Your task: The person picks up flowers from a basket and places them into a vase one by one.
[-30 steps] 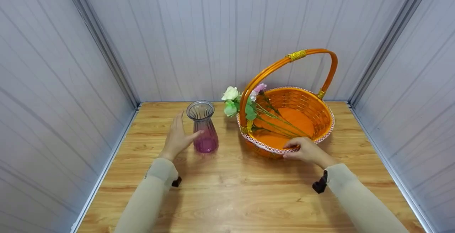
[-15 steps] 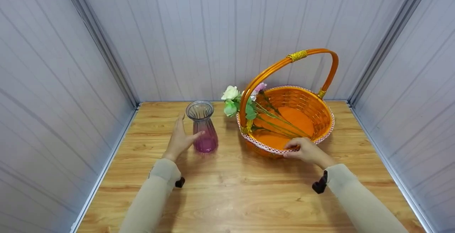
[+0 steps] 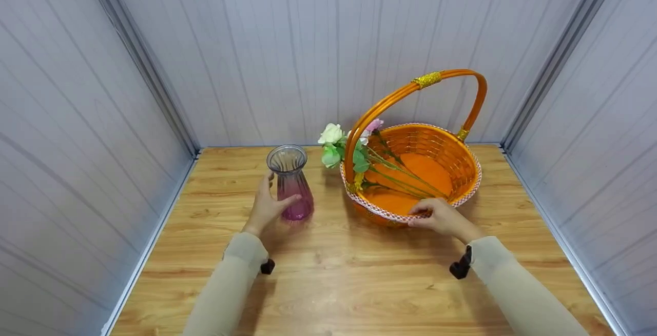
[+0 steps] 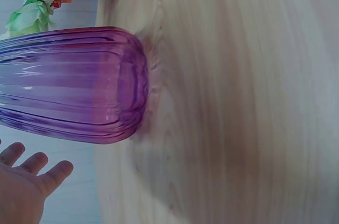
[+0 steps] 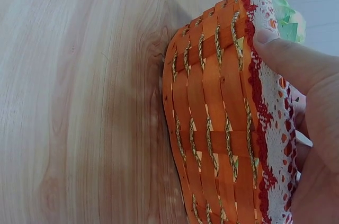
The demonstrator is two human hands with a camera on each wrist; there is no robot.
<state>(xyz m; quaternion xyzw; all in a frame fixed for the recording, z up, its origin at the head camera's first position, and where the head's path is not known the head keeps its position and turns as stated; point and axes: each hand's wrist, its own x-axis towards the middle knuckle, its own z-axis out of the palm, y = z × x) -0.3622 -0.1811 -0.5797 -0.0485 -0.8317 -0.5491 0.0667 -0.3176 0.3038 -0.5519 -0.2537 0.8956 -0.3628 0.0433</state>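
A glass vase [image 3: 293,187], clear grey at the top and pink-purple below, stands upright on the wooden table. My left hand [image 3: 267,208] is spread at its near left side, thumb in front. In the left wrist view, the fingers [image 4: 55,176] are straight and apart from the vase [image 4: 79,86]. My right hand [image 3: 444,219] pinches the near rim of an orange woven basket [image 3: 377,212], thumb outside over the lace trim [image 5: 270,128] and fingers inside. Artificial flowers [image 3: 332,135] lie in the basket, blooms over its left rim and stems [image 3: 405,178] across the bottom.
The basket's tall arched handle [image 3: 390,101] rises over it, with gold wrapping at the top. White panel walls [image 3: 287,59] enclose the table [image 3: 328,284] at the back and both sides. Both wrists carry small black devices [image 3: 267,266].
My left hand has shifted slightly right and nearer the front edge, closer to the vase's lower body. My right hand and the basket stay where they were.
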